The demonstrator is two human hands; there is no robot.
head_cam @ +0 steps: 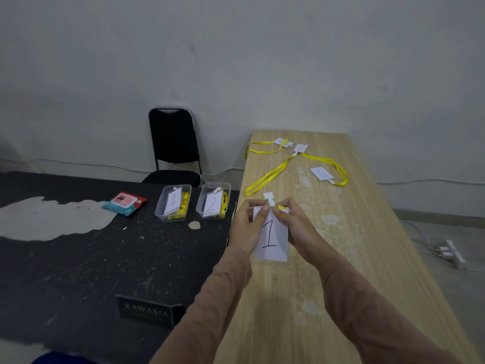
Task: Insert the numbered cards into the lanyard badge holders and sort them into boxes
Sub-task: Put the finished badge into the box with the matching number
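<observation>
Against grey wall (236,61), wooden table (354,258)

Badge holder (271,233) with card "1", upright above wooden table; boxes "1" (173,203) and "2" (214,200) hold yellow lanyards.

A single head-worn wide-angle view looks forward and down from the person's own standpoint, across the wooden table (341,258) on the right and the black table (78,271) on the left, toward the grey wall (236,61) and a black chair (173,143) beyond. Both forearms reach in from the bottom edge, so the near field lies close below the lens. The edges bow from lens distortion.
</observation>
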